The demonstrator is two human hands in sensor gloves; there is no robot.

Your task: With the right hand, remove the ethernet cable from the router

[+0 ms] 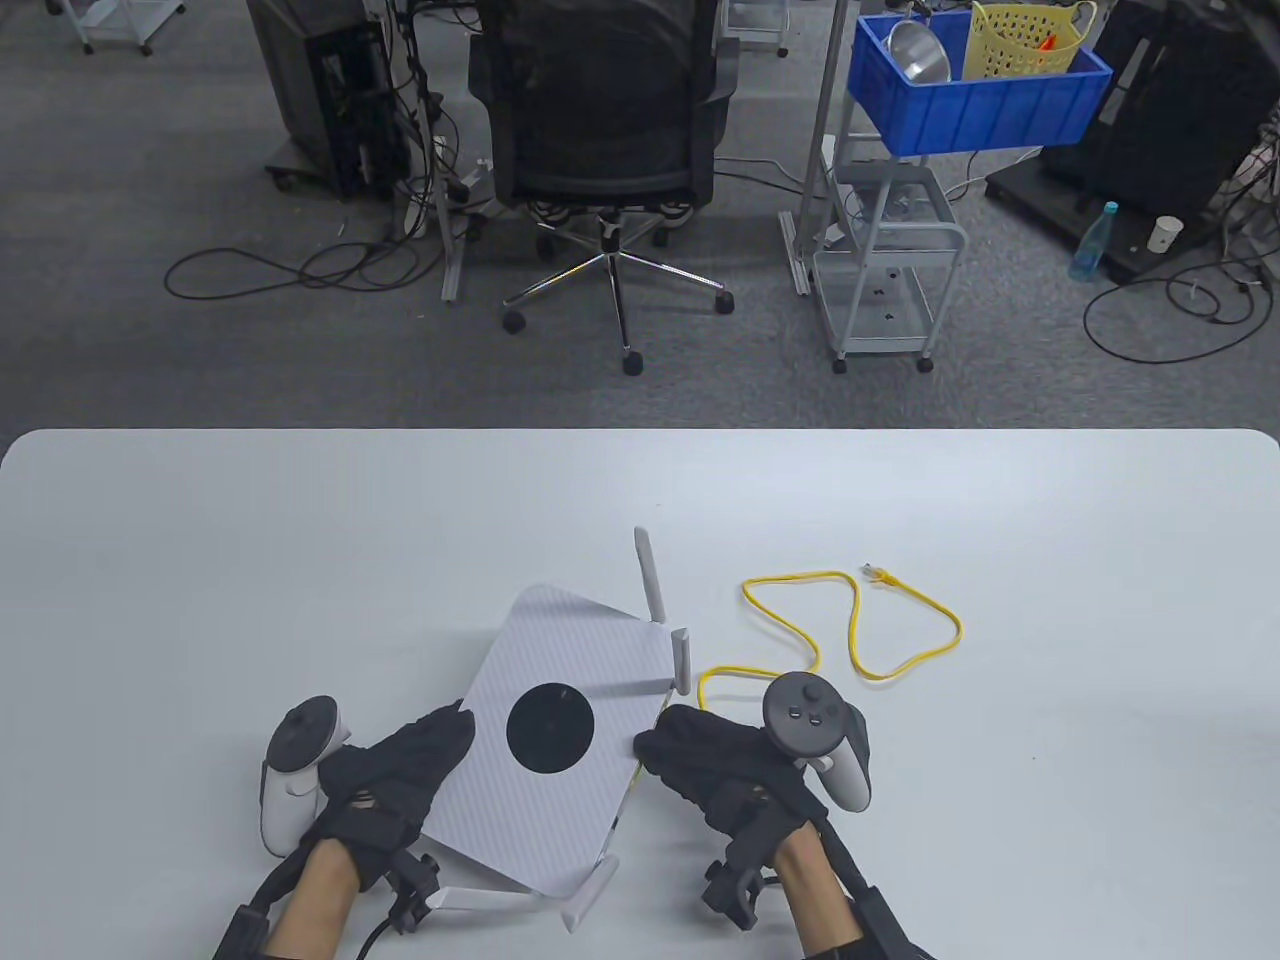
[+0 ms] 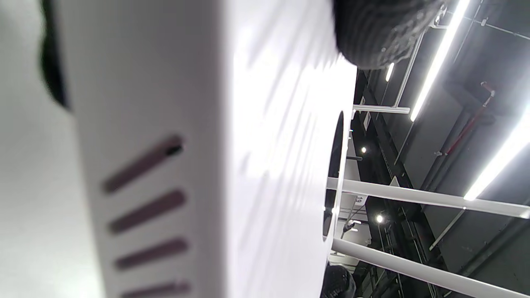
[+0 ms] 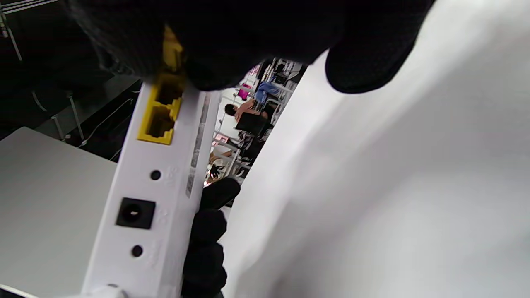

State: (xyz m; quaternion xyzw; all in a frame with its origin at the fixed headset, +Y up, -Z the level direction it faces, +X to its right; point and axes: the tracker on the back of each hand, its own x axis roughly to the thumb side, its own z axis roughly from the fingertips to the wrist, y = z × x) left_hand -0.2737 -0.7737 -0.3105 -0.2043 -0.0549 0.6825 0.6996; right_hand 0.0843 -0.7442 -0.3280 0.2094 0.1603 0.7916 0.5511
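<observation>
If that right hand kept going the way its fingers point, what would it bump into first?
The router: the right hand already sits at its port edge, fingers apparently on the yellow cable plug, though the grip itself is hidden.

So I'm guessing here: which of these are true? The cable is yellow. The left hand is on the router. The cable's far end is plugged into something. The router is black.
1. The ethernet cable is yellow: true.
2. The left hand rests on the router: true.
3. The cable's far end is plugged in: false, its plug lies loose on the table.
4. The router is black: false, it is white with a black disc.
5. The right hand is at the router's port side: true.
</observation>
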